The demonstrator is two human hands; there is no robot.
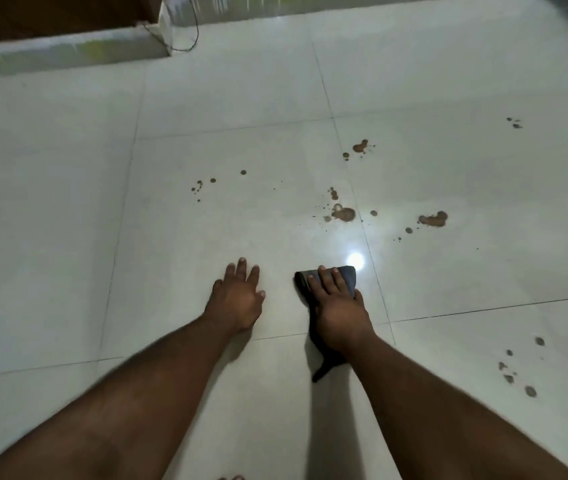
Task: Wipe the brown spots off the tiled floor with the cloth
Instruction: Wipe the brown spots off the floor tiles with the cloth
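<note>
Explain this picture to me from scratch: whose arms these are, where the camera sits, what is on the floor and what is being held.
There is no machine here. A person wears a wide-angle camera on the head, so the one picture looks forward and down along that person's own two bare arms.

The left hand rests on the pale tiled floor with its fingers spread, holding nothing. The right hand presses down on a dark cloth, fingers laid over it; part of the cloth trails back under the wrist.

Brown spots are scattered on the tiles ahead and to the right: a blotch just beyond the cloth, another further right, one further off, small dots to the left, and a cluster near the right forearm. The cloth touches none of them. A cable hangs by the wall at the top.
</note>
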